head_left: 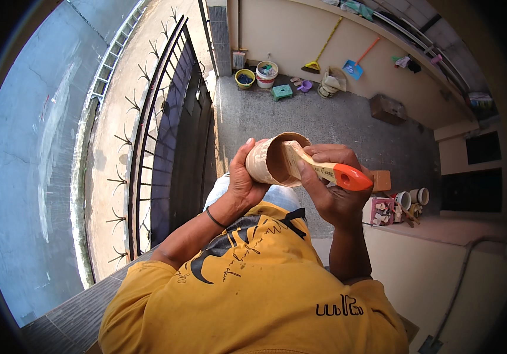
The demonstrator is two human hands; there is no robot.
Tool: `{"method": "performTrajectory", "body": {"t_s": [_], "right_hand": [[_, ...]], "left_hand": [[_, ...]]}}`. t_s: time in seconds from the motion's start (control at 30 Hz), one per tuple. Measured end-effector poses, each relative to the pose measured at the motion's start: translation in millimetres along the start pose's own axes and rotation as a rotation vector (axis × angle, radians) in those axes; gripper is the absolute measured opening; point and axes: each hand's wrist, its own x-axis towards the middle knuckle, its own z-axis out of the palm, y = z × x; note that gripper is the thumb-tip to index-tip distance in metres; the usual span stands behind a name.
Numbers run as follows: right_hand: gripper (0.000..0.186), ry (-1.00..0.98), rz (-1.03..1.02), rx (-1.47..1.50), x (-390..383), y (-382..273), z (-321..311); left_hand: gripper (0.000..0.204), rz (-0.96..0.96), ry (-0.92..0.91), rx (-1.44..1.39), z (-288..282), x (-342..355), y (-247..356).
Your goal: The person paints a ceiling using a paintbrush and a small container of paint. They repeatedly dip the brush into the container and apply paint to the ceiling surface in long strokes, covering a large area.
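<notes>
My left hand (246, 177) is wrapped round a paint-smeared, beige cup-like pot (259, 164), held tilted in front of my chest with its mouth toward the right. In my right hand (339, 183) is a paintbrush (325, 170) with a pale wooden handle and an orange end. Its bristle end dips inside the mouth of the pot, and the tips of the bristles are partly hidden there. How much paint the pot holds cannot be seen.
A black metal gate (159, 118) with spiked tops stands at the left, beside a tiled ledge (64, 312). Far below along the wall are a white bucket (267, 74), a yellow basin (244, 78), a green stool (281, 91), a broom (312, 66) and a blue dustpan (353, 69).
</notes>
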Motion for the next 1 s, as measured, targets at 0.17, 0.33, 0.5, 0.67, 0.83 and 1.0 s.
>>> {"method": "performTrajectory", "body": {"t_s": [0.17,0.33,0.5,0.67,0.83,1.0], "right_hand": [[0.025,-0.066,-0.093,-0.092,0.7,8.6,11.1],[0.026,-0.062,-0.08,-0.092,-1.1,10.3,9.3],[0.023,0.135,0.041,0.112,-0.1,-1.3,-5.9],[0.023,0.252,0.082,0.146,1.0,0.0,-23.8],[0.023,0.329,0.241,0.273,-2.8,0.8,-22.1],[0.023,0.36,0.322,0.287,-2.0,-0.3,-21.2]], "left_hand": [[0.05,0.018,-0.031,0.016,0.4,-3.5,1.1],[0.051,0.02,-0.018,0.017,-0.6,-3.1,1.1],[0.043,0.008,0.008,0.014,-1.9,-0.7,1.8],[0.044,0.006,0.035,-0.008,-3.1,0.1,1.8],[0.045,-0.011,0.026,-0.013,-3.8,0.0,2.5],[0.046,-0.017,0.023,-0.028,-7.3,1.4,2.3]]}}
